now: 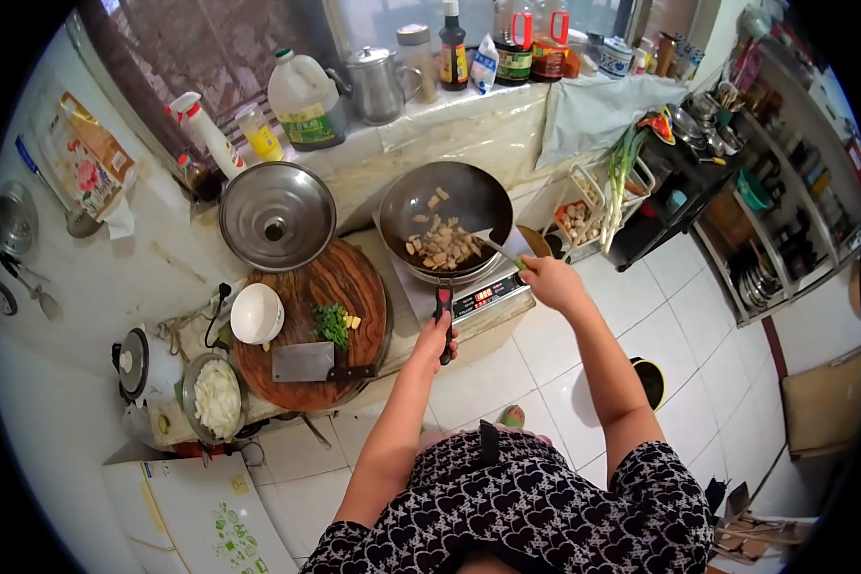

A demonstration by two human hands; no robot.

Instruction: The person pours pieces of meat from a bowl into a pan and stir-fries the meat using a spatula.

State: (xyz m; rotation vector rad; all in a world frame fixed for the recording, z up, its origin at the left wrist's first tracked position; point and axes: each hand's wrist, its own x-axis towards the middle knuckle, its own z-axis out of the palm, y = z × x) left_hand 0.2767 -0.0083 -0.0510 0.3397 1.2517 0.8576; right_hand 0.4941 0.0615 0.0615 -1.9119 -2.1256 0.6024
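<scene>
A dark wok [411, 196] sits on an induction cooker [489, 295] whose display is lit red. Sliced meat pieces [442, 244] lie in the bottom of the wok, a few of them higher on its far side. My left hand [434, 342] is closed around the black and red wok handle [444, 304]. In my right hand [551, 282] is a spatula [496, 245], its blade down among the meat at the wok's right side. Just left of the wok is a round wooden chopping board [354, 277].
On the board are a cleaver [302, 363], chopped greens [331, 324] and a white bowl [256, 313]. A metal lid [292, 196] leans behind it. A bowl of sliced white vegetable [216, 397] stands left. Bottles, including a large jug [302, 100], line the ledge.
</scene>
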